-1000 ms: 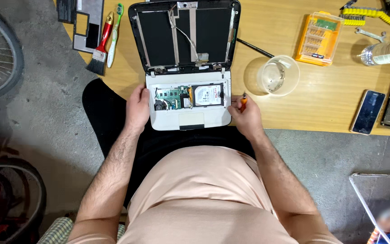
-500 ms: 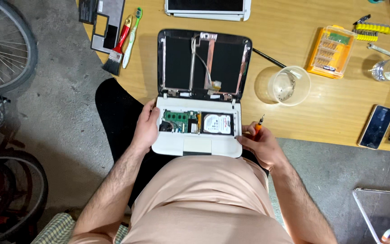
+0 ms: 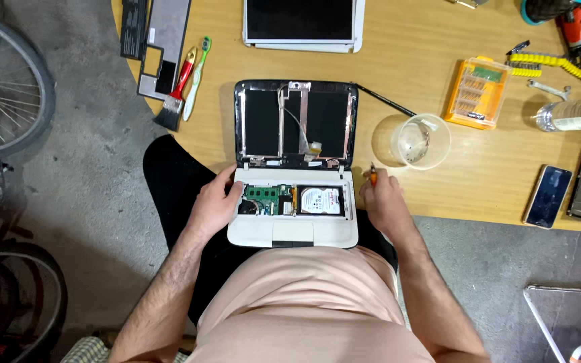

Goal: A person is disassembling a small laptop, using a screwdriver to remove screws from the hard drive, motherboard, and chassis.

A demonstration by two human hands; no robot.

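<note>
Bare forearms, a plain peach-coloured shirt and dark trousers.

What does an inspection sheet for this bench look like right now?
Surface: wooden table, crowded.
Job's things: opened laptop, keyboard off, board and drive exposed.
Clutter: cup, bit case, phone, bottle, brush, screen panel.
Hands: left hand on laptop's left edge; right hand holds orange screwdriver.
Cables: thin wires inside lid.
Surroundings: bicycle wheel, concrete floor.
</note>
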